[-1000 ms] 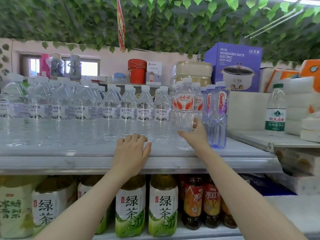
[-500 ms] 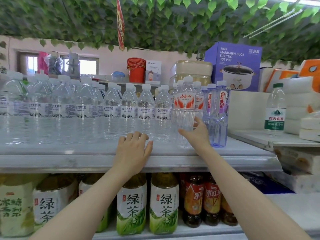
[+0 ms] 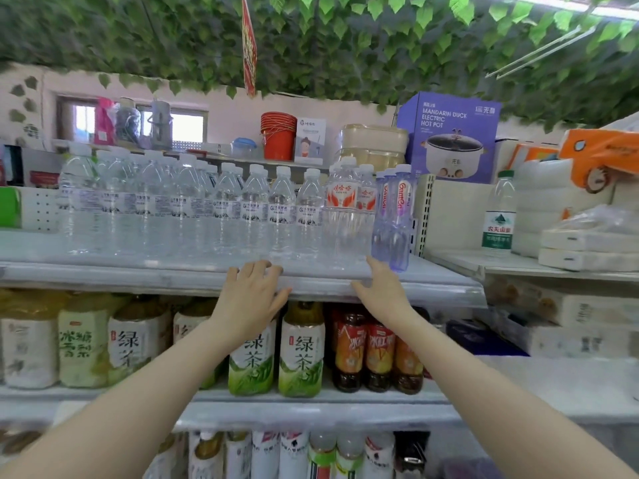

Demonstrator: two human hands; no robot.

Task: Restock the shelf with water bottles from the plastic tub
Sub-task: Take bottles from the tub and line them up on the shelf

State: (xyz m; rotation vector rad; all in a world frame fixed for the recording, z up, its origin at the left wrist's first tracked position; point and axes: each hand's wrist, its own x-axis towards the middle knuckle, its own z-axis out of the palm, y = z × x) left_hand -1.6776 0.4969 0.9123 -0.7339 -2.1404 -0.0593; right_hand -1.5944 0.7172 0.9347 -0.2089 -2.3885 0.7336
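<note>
Two hands up at the front edge of the shelf point(image 3: 138, 276). Left hand point(image 3: 250, 295) resting on that edge, fingers loose, holding nothing. Right hand point(image 3: 378, 292) at the edge too, further right, fingers straight and empty. Many water bottles point(image 3: 224, 209) standing in rows on top of the shelf, with a red-label bottle point(image 3: 340, 209) near its right end.

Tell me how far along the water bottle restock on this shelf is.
Done: the shelf holds a dense row of water bottles, a red-labelled bottle standing beside them. In hand: nothing; the left hand rests open on the shelf edge, the right hand hangs open nearby. Left: unclear, since the tub is out of view.
</note>
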